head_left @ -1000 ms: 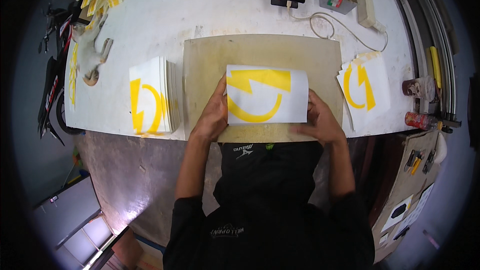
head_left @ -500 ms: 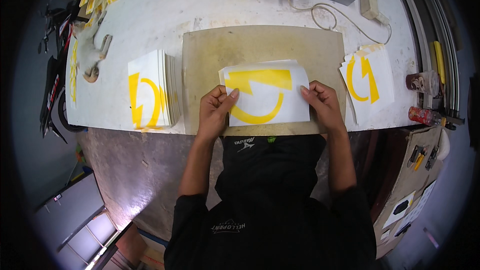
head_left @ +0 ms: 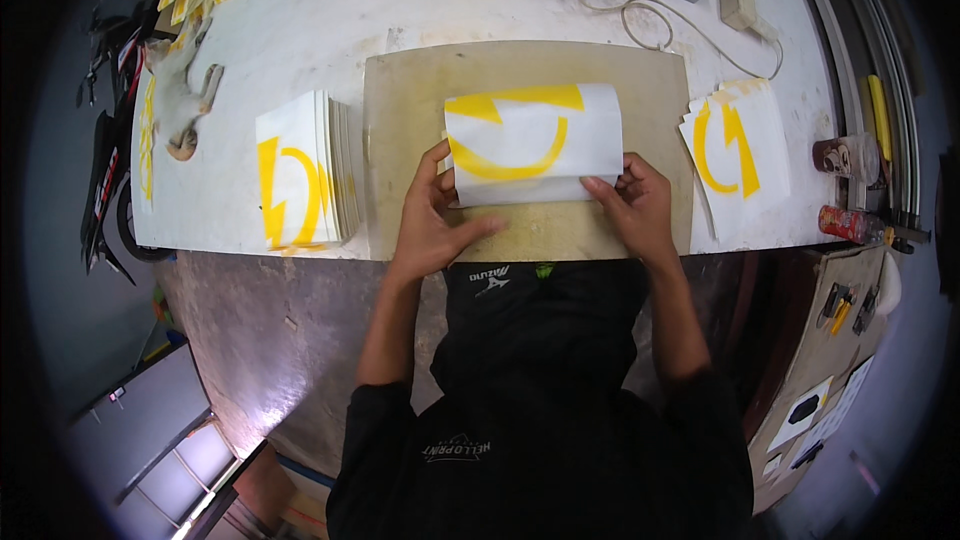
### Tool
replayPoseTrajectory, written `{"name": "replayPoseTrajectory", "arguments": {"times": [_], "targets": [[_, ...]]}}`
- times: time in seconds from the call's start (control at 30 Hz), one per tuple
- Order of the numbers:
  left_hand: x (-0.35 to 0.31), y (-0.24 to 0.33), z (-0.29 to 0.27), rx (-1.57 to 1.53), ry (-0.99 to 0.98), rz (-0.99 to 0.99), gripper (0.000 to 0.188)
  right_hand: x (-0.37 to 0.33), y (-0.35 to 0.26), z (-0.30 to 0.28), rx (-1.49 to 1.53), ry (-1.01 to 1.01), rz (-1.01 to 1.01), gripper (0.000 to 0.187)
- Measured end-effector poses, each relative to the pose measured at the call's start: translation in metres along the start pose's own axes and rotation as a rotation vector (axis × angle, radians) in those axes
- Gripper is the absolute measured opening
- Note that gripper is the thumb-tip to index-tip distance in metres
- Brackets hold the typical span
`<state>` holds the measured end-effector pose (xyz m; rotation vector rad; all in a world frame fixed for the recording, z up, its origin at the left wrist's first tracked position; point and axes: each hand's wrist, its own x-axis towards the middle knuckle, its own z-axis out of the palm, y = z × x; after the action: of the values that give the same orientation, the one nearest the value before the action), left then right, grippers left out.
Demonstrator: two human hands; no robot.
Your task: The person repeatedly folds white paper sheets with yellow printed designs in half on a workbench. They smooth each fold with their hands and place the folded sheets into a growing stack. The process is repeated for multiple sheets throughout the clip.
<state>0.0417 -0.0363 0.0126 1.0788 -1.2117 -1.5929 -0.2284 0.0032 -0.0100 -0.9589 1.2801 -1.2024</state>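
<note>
White sheet with yellow print (head_left: 570,155) over the tan board (head_left: 400,90). My right grip (head_left: 618,180) pinches the sheet's lower right corner; my left grip (head_left: 468,202), thumb spread wide, meets its left edge. Paper stacks (head_left: 292,130) flank the board.

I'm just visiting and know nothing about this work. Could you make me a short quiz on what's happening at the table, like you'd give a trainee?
1. Multiple choice: what colour is the print on the paper between the hands?
A) red
B) yellow
C) green
2. True or false: the right hand has its thumb on the front of the paper.
3. Open question: what is to the left and right of the tan board?

Key:
1. B, yellow.
2. True; the left hand, by contrast, has its thumb stretched out below the paper.
3. Printed sheets: the left pile and the right pile.
</note>
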Motion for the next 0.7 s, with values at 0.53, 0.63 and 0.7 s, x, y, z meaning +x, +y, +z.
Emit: {"name": "replayPoseTrajectory", "arguments": {"times": [0.53, 0.63, 0.7], "targets": [[-0.018, -0.029, 0.03, 1.212, 0.023, 0.609, 0.038, -0.033, -0.014, 0.027, -0.732, 0.189, -0.501, 0.031], [-0.023, -0.033, 0.03, 1.186, 0.008, 0.608, 0.034, -0.039, -0.002, 0.035, -0.848, 0.05, -0.66, 0.033], [-0.026, -0.035, 0.03, 1.173, -0.005, 0.596, 0.035, -0.042, 0.0, 0.045, -0.984, 0.012, -0.634, 0.034]]}}
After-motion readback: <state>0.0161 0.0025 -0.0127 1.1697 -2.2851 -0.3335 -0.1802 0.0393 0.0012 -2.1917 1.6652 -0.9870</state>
